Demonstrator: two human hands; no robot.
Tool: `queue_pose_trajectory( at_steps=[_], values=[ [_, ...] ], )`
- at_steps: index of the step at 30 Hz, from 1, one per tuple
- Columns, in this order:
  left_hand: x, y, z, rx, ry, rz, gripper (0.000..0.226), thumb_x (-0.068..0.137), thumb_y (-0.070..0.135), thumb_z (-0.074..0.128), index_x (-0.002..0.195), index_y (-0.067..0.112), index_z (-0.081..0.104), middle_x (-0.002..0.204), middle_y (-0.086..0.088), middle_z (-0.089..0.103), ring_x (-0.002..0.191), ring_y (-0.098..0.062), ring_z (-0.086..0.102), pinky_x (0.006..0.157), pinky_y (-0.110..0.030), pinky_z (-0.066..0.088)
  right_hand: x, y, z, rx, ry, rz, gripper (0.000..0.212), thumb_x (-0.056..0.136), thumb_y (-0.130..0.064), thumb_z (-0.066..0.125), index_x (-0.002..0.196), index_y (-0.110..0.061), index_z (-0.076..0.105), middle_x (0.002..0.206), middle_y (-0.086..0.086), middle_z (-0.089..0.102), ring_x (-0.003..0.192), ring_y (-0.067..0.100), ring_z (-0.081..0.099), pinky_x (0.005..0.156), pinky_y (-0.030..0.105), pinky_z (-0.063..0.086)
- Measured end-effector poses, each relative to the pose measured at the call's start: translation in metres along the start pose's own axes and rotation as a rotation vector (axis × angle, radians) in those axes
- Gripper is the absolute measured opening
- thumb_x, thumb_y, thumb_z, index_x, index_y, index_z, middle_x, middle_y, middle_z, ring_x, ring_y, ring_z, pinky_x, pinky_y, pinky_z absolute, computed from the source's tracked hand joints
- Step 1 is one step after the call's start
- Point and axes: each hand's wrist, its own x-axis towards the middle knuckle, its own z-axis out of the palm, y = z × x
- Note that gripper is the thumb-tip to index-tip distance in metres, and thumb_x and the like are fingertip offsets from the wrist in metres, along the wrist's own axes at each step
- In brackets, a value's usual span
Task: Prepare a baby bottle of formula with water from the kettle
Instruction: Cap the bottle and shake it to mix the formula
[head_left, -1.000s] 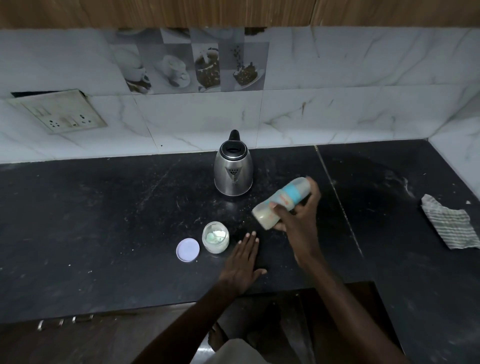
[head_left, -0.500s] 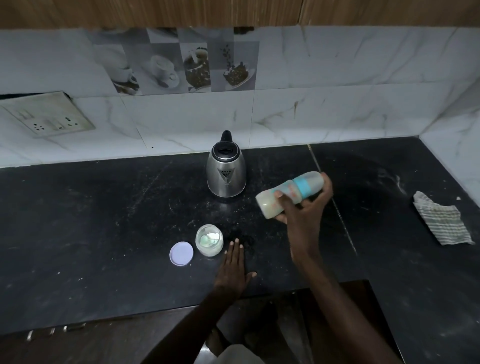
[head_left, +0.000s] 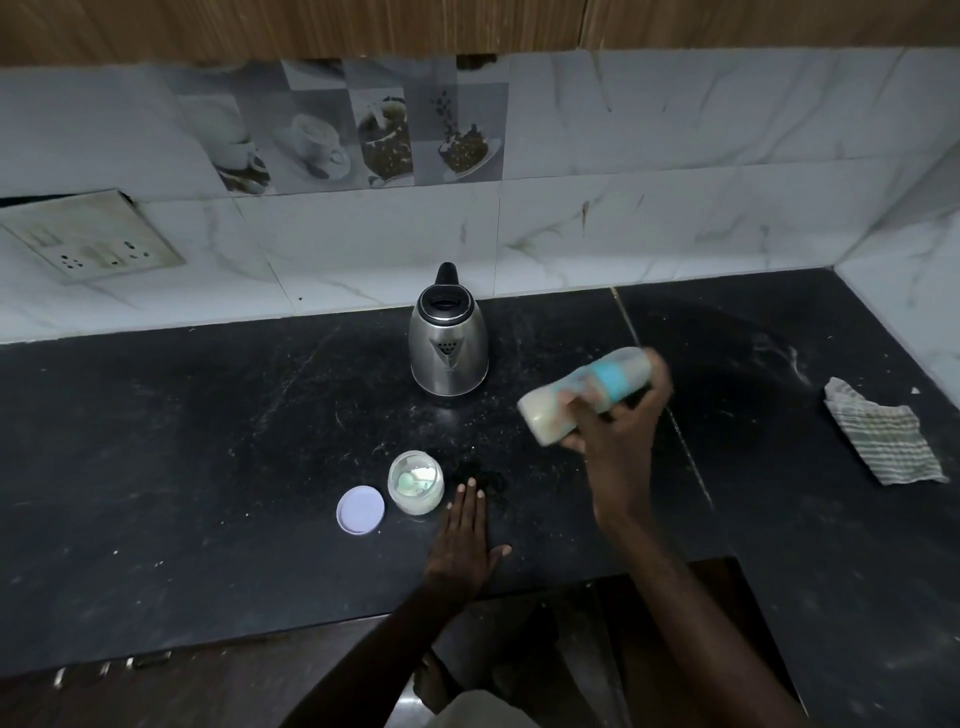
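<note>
The right hand (head_left: 618, 426) has its fingers and thumb curled round a clear plastic baby bottle with a light blue collar (head_left: 605, 379), holding it in the air above the black stone counter (head_left: 208, 441). The bottle lies tilted almost on its side: its base, filled with pale milky liquid, points down and to the left of the grip, and its capped top points up and to the right. Both bottle and fingers are blurred, so the exact lay of each finger cannot be told.

Below and to the left of the grip, the left hand (head_left: 465, 545) rests flat on the counter, palm down, fingers straight and together, thumb spread to the right; it holds nothing. Just left of its fingertips stands a small open glass jar of whitish powder (head_left: 415, 483) with a pale green scoop inside, and touching or just beside the jar on its left lies a round lilac lid (head_left: 360, 509), flat on the counter.

Up and to the left of the grip, well apart from the jar, a stainless steel kettle with a black handle and rim (head_left: 448, 353) stands upright near the white marble-look tiled wall (head_left: 675, 156).

Far to the right of the grip, a crumpled grey striped cloth (head_left: 878, 441) lies on the counter. Far left, on the wall, a grimy socket plate (head_left: 88, 239) is mounted.
</note>
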Motion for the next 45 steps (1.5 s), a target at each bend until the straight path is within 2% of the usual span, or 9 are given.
queue_pose_trajectory(
  at_steps=[6,8,11,13,25,32,35,40,45],
  values=[
    [0.001,0.002,-0.006,0.005,-0.003,0.0,0.096,0.092,0.071,0.037,0.151,-0.005,0.042,0.161,-0.024,0.033,0.149,-0.037,0.035,0.116,-0.048,0.04,-0.014,0.005,0.006,-0.046,-0.14,0.072,0.098,0.085,-0.003,0.081,0.152,-0.048,0.025,0.137,0.002,0.058,0.116,0.022,0.069,0.078,0.053,0.065],
    [0.001,0.001,-0.005,0.001,-0.013,0.005,0.097,0.09,0.071,0.038,0.15,-0.005,0.044,0.161,-0.024,0.034,0.149,-0.037,0.036,0.116,-0.047,0.04,-0.01,0.001,0.007,0.008,-0.015,0.033,0.095,0.086,-0.006,0.082,0.15,-0.048,0.027,0.135,-0.001,0.059,0.114,0.019,0.07,0.078,0.053,0.065],
    [0.001,0.001,-0.006,0.008,-0.022,-0.002,0.098,0.091,0.072,0.037,0.152,-0.005,0.04,0.163,-0.024,0.029,0.151,-0.036,0.031,0.124,-0.044,0.024,-0.005,0.0,0.008,0.018,0.114,-0.011,0.099,0.086,-0.006,0.082,0.154,-0.046,0.023,0.127,-0.012,0.061,0.109,0.009,0.072,0.079,0.055,0.064],
    [0.001,0.002,-0.007,0.012,-0.039,0.0,0.098,0.092,0.072,0.038,0.153,-0.005,0.038,0.164,-0.024,0.027,0.152,-0.037,0.028,0.122,-0.043,0.017,-0.012,0.005,0.011,-0.099,-0.043,0.0,0.103,0.083,-0.004,0.084,0.155,-0.044,0.023,0.127,-0.013,0.062,0.111,0.014,0.072,0.083,0.056,0.063],
    [0.003,0.004,-0.008,0.002,-0.046,0.014,0.095,0.086,0.07,0.04,0.144,-0.005,0.052,0.155,-0.026,0.043,0.142,-0.039,0.046,0.117,-0.045,0.031,-0.008,-0.002,0.016,-0.057,-0.018,0.011,0.098,0.084,-0.007,0.084,0.154,-0.043,0.024,0.127,-0.004,0.064,0.106,0.014,0.074,0.076,0.05,0.065],
    [0.002,0.005,-0.016,0.045,-0.07,0.013,0.098,0.094,0.069,0.03,0.158,-0.004,0.018,0.166,-0.023,0.003,0.157,-0.037,0.011,0.126,-0.047,0.022,-0.019,0.003,0.019,-0.123,-0.143,0.045,0.1,0.08,-0.014,0.088,0.152,-0.047,0.026,0.125,-0.004,0.065,0.109,0.023,0.073,0.079,0.056,0.064],
    [0.002,0.007,-0.015,0.044,-0.095,-0.025,0.1,0.091,0.071,0.025,0.157,-0.004,0.024,0.166,-0.024,0.013,0.155,-0.037,0.019,0.124,-0.047,0.028,-0.009,-0.005,0.013,0.036,0.076,0.022,0.096,0.086,-0.008,0.082,0.152,-0.047,0.023,0.125,-0.009,0.061,0.108,0.011,0.072,0.076,0.05,0.065],
    [-0.001,0.009,-0.02,0.064,-0.102,-0.002,0.096,0.099,0.068,0.025,0.16,0.0,-0.004,0.166,-0.02,-0.016,0.157,-0.033,-0.01,0.129,-0.044,0.006,-0.028,0.001,0.015,-0.131,-0.155,0.066,0.102,0.081,-0.01,0.087,0.151,-0.051,0.026,0.128,-0.002,0.065,0.109,0.022,0.073,0.078,0.056,0.064],
    [-0.002,0.009,-0.025,0.08,-0.124,-0.007,0.098,0.098,0.069,0.025,0.161,0.0,-0.002,0.168,-0.021,-0.011,0.158,-0.034,-0.007,0.127,-0.042,0.003,-0.022,-0.007,0.014,0.002,0.024,0.034,0.098,0.087,-0.006,0.081,0.154,-0.044,0.022,0.125,-0.009,0.062,0.107,0.012,0.073,0.077,0.055,0.065]
  ],
)
